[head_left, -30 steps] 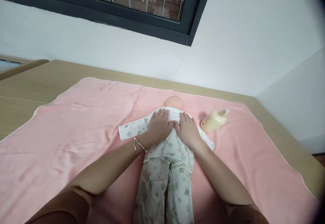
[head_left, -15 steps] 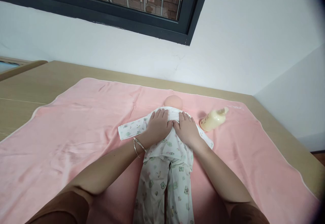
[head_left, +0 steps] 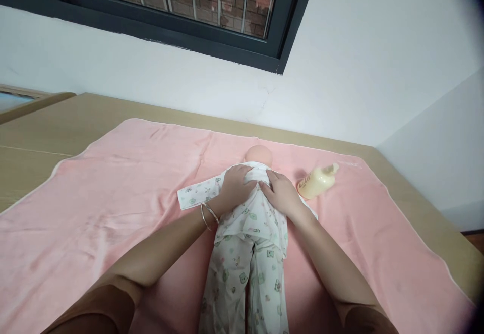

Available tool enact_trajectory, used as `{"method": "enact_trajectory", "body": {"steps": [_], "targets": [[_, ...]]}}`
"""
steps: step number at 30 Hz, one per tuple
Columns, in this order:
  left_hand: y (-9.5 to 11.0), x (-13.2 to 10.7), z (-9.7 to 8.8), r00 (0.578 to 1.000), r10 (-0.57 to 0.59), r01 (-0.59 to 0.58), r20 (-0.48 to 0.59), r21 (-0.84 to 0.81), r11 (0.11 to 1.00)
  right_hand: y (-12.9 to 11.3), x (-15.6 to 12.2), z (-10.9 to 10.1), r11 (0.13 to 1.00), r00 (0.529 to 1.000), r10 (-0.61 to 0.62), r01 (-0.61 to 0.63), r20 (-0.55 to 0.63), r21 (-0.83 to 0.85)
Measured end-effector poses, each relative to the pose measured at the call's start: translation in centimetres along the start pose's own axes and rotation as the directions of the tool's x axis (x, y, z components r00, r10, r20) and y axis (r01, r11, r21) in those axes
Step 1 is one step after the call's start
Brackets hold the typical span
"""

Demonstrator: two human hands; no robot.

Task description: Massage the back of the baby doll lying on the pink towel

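A baby doll (head_left: 252, 233) in a white top and trousers with small green animal prints lies lengthwise before me. Its bald head (head_left: 258, 156) points away, and its legs run out of view at the bottom. On the left side of its upper body rests my left hand (head_left: 237, 188), open, with a bangle at the wrist. Opposite it, my right hand (head_left: 280, 192) is open on the other side of the upper body. Both thumbs point toward the doll's middle. One sleeve (head_left: 200, 192) stretches out flat to the left; the other is partly hidden under my right arm.
Beneath the doll is a pink blanket (head_left: 124, 187) with some wrinkles, spread over a wooden table (head_left: 94, 107). A pale yellow pump bottle (head_left: 317, 181) lies tilted right of the doll. Behind are a white wall (head_left: 227, 92) and a dark-framed window (head_left: 227, 51).
My fingers have bent and turned inward on the doll's upper body, where before they lay straighter and pointed away. The view has shifted slightly; doll and bottle stay put.
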State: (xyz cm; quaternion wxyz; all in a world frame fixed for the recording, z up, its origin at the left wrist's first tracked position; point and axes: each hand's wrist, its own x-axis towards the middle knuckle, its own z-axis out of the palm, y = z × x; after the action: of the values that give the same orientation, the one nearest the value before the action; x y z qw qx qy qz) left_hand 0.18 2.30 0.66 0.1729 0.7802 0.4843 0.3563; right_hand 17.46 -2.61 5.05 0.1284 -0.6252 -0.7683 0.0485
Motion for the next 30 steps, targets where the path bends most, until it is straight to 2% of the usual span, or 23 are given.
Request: {"method": "enact_trajectory", "body": {"steps": [4,5,7,9,10,13,15,19,22,24,28,30], "targets": [[0.4,0.1,-0.3,0.998,-0.049,0.042,-0.034,-0.178,0.983,-0.4,-0.7,0.3,0.996,0.989,-0.077,0.072,-0.123,-0.044],[0.5,0.1,-0.5,0.997,-0.066,0.057,-0.032,-0.237,0.970,-0.8,-1.1,0.5,0.992,0.974,-0.128,0.122,-0.188,-0.046],[0.9,0.2,-1.0,0.994,-0.108,0.093,-0.021,-0.375,0.922,-1.7,-1.7,1.1,0.967,0.910,-0.251,0.252,-0.330,-0.039],[1.1,0.4,-1.5,0.988,-0.151,0.124,-0.016,-0.484,0.866,-2.6,-2.2,1.7,0.939,0.859,-0.325,0.342,-0.394,-0.030],[1.2,0.6,-1.7,0.984,-0.175,0.138,-0.023,-0.513,0.847,-3.0,-2.3,2.0,0.935,0.863,-0.336,0.355,-0.378,-0.022],[1.2,1.1,-2.2,0.968,-0.243,0.177,-0.056,-0.534,0.827,-3.7,-2.4,2.4,0.942,0.921,-0.329,0.336,-0.208,0.001],[1.2,1.2,-2.3,0.963,-0.264,0.191,-0.058,-0.544,0.817,-3.6,-2.3,2.2,0.948,0.939,-0.312,0.317,-0.148,0.015],[1.4,1.2,-2.5,0.966,-0.255,0.192,-0.039,-0.551,0.812,-3.3,-1.9,1.6,0.978,0.962,-0.202,0.208,-0.186,0.016],[1.5,1.1,-2.5,0.966,-0.253,0.192,-0.046,-0.523,0.830,-3.2,-1.5,1.4,0.990,0.987,-0.141,0.143,-0.080,0.018],[1.6,1.1,-2.5,0.967,-0.252,0.194,-0.044,-0.518,0.833,-3.2,-1.4,1.3,0.991,0.990,-0.127,0.129,-0.056,0.033],[1.4,1.3,-2.5,0.966,-0.255,0.189,-0.048,-0.545,0.817,-3.3,-1.5,1.3,0.991,0.985,-0.121,0.127,-0.127,0.037],[1.4,1.6,-2.5,0.964,-0.256,0.181,-0.064,-0.547,0.817,-3.5,-1.6,1.7,0.987,0.984,-0.153,0.156,-0.086,0.030]]}}
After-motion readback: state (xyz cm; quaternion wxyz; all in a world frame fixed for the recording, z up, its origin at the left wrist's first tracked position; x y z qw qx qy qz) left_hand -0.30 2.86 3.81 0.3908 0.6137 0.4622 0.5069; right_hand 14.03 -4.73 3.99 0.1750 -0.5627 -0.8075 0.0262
